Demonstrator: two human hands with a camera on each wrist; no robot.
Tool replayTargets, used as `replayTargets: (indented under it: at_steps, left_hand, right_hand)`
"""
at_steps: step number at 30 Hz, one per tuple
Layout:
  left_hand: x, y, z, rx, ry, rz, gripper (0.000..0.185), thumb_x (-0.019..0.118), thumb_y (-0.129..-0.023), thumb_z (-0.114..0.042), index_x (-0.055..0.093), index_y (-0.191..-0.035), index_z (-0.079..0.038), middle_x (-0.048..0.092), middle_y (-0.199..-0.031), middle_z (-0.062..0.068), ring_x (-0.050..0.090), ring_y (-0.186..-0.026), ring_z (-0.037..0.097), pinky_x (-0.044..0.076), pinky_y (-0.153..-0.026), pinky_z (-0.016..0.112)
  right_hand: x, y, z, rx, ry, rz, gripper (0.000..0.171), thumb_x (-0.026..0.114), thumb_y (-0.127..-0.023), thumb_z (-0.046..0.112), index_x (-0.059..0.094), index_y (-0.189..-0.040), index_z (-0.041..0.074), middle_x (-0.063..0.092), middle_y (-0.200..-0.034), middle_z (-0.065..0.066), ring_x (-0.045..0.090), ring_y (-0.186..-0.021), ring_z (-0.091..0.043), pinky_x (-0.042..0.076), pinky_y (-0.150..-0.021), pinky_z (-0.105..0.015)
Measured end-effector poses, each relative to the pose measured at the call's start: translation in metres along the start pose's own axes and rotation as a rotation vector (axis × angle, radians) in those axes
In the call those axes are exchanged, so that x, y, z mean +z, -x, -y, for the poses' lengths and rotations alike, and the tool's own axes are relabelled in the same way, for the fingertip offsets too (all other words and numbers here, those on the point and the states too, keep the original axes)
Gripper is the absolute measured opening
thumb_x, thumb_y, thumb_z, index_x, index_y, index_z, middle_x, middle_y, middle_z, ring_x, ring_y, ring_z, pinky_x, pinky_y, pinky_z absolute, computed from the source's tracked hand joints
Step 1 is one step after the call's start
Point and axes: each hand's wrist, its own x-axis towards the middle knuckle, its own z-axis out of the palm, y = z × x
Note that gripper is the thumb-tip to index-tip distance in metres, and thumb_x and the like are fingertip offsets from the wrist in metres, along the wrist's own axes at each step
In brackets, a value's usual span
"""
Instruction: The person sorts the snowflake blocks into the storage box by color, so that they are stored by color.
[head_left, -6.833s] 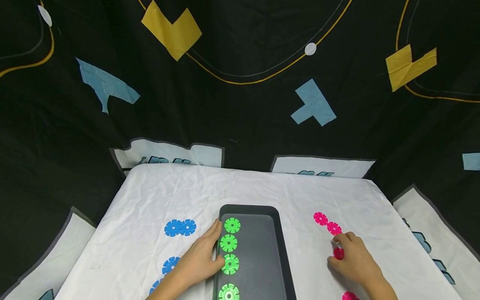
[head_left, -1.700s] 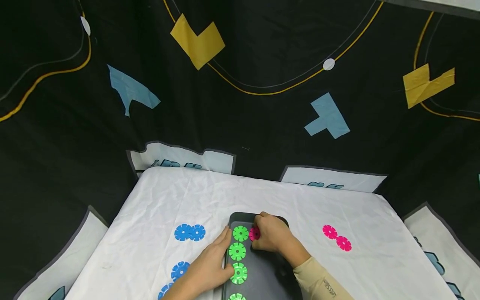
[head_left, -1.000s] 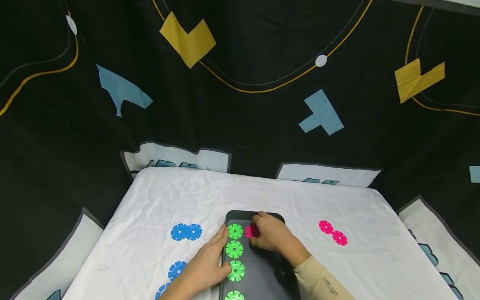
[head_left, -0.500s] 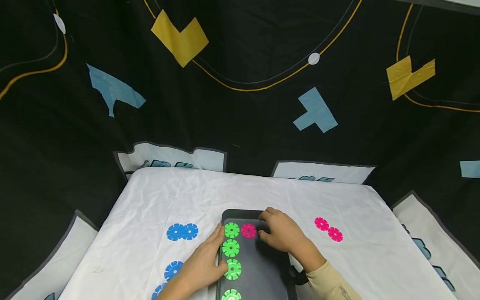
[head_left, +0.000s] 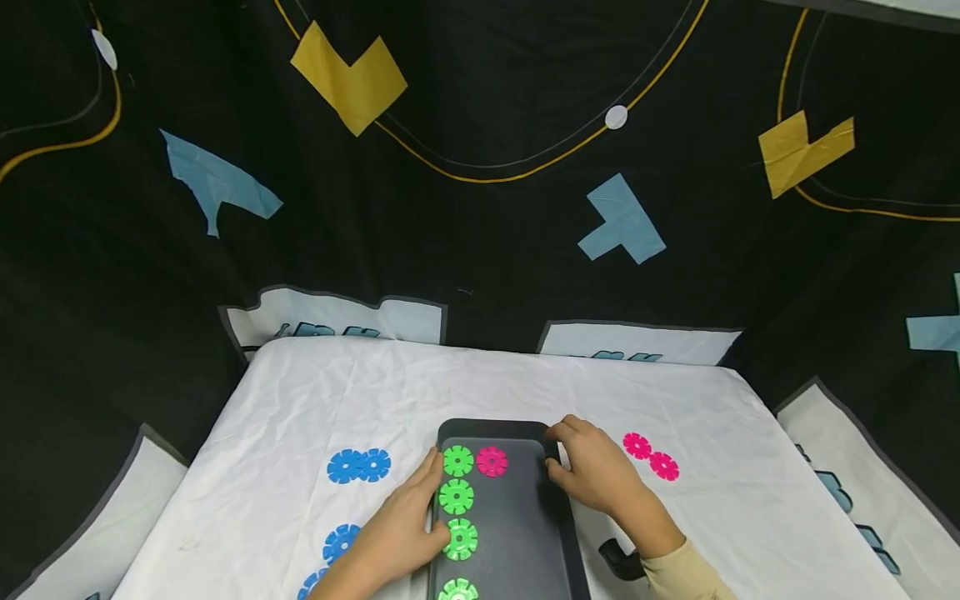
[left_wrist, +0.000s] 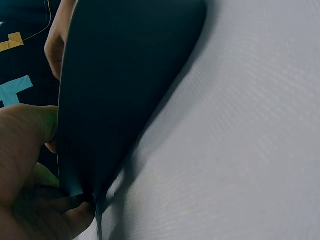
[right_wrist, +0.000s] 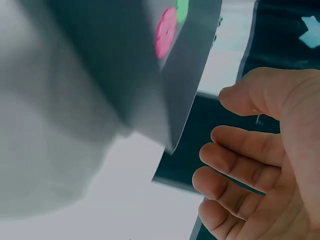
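Note:
A dark grey tray [head_left: 495, 428] lies on the white cloth. Its left side is held by my left hand [head_left: 401, 521], thumb over the rim and fingers along the outside; the left wrist view shows this hand [left_wrist: 25, 170] against the tray wall [left_wrist: 125, 75]. Several green notched discs [head_left: 457, 497] form a column along the tray's left side. Beside the farthest one lies a pink notched disc [head_left: 492, 461]. My right hand [head_left: 596, 467] hovers by the right rim, fingers loosely bent around nothing, as the right wrist view of the hand [right_wrist: 250, 155] confirms.
Two touching pink discs [head_left: 651, 456] lie on the cloth right of the tray. Overlapping blue discs [head_left: 359, 466] lie to its left, with more blue discs [head_left: 341, 542] nearer, partly behind the left forearm. A black curtain [head_left: 480, 242] hangs behind the table.
A pink disc from the right side of the cloth now lies in the tray's top row. My right hand released it and drew back rightward. My left hand stayed on the tray.

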Motion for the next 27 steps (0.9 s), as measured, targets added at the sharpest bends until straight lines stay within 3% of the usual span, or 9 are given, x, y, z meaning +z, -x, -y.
replayTargets:
  at_steps: [13, 20, 27]
  left_hand:
    - [0.001, 0.000, 0.001, 0.012, -0.012, -0.008, 0.085, 0.062, -0.072, -0.009, 0.030, -0.148, 0.008, 0.023, -0.156, 0.022, 0.027, -0.141, 0.028, 0.032, -0.108, 0.045]
    - [0.000, 0.001, 0.000, 0.012, -0.009, -0.004, 0.085, 0.062, -0.071, -0.008, 0.030, -0.148, 0.009, 0.023, -0.156, 0.022, 0.027, -0.141, 0.030, 0.033, -0.108, 0.047]
    - [-0.001, 0.000, -0.001, 0.017, -0.008, -0.004, 0.084, 0.061, -0.071, -0.008, 0.030, -0.148, 0.009, 0.023, -0.156, 0.023, 0.027, -0.141, 0.030, 0.033, -0.108, 0.047]
  right_hand:
    - [0.000, 0.033, -0.053, 0.150, -0.032, -0.090, 0.033, 0.071, -0.077, 0.014, 0.067, -0.107, 0.002, 0.063, -0.104, -0.007, 0.062, -0.098, -0.028, 0.051, -0.082, -0.044]
    - [0.003, 0.047, -0.079, 0.247, -0.020, -0.083, 0.037, 0.068, -0.077, 0.012, 0.065, -0.110, -0.004, 0.061, -0.104, -0.012, 0.060, -0.089, -0.028, 0.050, -0.078, -0.044]
    - [0.003, 0.062, -0.106, 0.383, -0.008, -0.030, 0.042, 0.065, -0.076, 0.013, 0.061, -0.111, -0.009, 0.058, -0.109, -0.023, 0.056, -0.098, -0.043, 0.048, -0.083, -0.055]
